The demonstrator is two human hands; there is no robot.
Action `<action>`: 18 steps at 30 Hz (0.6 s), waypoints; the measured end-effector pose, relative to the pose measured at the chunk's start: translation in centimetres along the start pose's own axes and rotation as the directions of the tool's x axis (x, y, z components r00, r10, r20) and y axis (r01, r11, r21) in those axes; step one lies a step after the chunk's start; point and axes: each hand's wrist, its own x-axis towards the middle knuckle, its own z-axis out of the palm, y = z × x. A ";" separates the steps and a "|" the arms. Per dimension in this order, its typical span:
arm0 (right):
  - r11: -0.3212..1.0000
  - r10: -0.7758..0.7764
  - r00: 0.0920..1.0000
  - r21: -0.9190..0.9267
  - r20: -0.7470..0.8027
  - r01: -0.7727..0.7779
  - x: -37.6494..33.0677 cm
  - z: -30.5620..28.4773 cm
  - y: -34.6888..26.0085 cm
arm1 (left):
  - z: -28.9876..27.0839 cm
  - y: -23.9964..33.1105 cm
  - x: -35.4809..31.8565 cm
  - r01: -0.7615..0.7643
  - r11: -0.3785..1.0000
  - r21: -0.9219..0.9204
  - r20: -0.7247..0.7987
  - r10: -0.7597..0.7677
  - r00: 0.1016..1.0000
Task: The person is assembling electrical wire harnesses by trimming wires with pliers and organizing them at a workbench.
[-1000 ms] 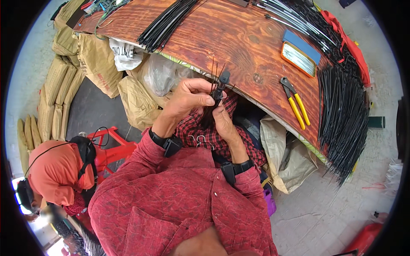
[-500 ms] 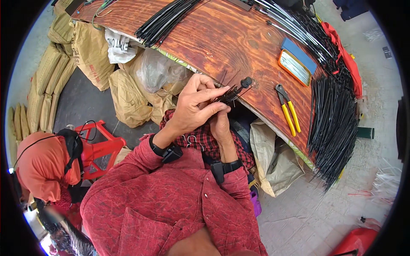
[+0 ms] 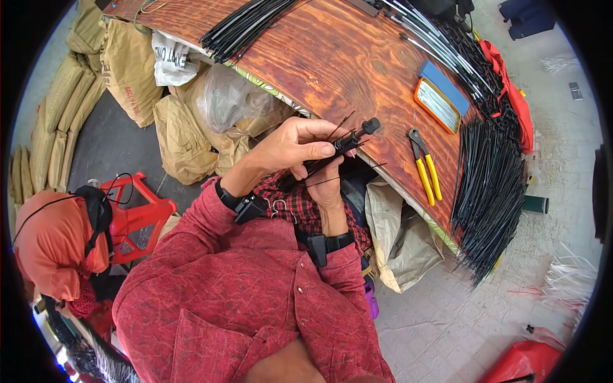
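Observation:
In front of my chest, at the near edge of the table, I hold a black rod-like piece (image 3: 348, 142) with a ridged knob at its upper end. Thin black strands stick out from it on both sides. My left hand (image 3: 290, 150) is closed on it, with the thumb lying along the shaft and the fingers behind. Beneath, my right hand (image 3: 326, 185) is closed round its lower part, and the fingers are partly hidden by the piece and my left hand.
On the wooden table (image 3: 319, 57) lie yellow-handled pliers (image 3: 426, 167), an orange-rimmed tray of thin pale pins (image 3: 438, 105) and bundles of black strands (image 3: 488, 191). Paper sacks (image 3: 182, 143) stand below at left. A person in an orange head covering (image 3: 57, 246) sits by a red stool (image 3: 137, 217).
My left hand has shifted from a fingertip pinch near the knob to a grip along the shaft. The thin strands now spread out more visibly. The whole view has moved slightly.

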 end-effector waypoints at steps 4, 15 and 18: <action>0.999 0.008 1.000 -0.052 0.007 -0.007 -0.3 -0.5 0.2 | -0.5 0.2 0.4 -0.075 0.995 -0.059 0.096 0.080 0.992; 0.995 0.039 0.999 -0.095 0.009 -0.038 0.0 0.5 -0.4 | -0.1 -0.1 -0.4 -0.039 0.999 -0.021 -0.023 0.038 0.999; 0.993 0.020 0.999 -0.112 -0.034 -0.024 -0.2 0.2 0.1 | 0.3 -0.1 -0.5 -0.081 0.996 -0.028 -0.052 0.080 0.995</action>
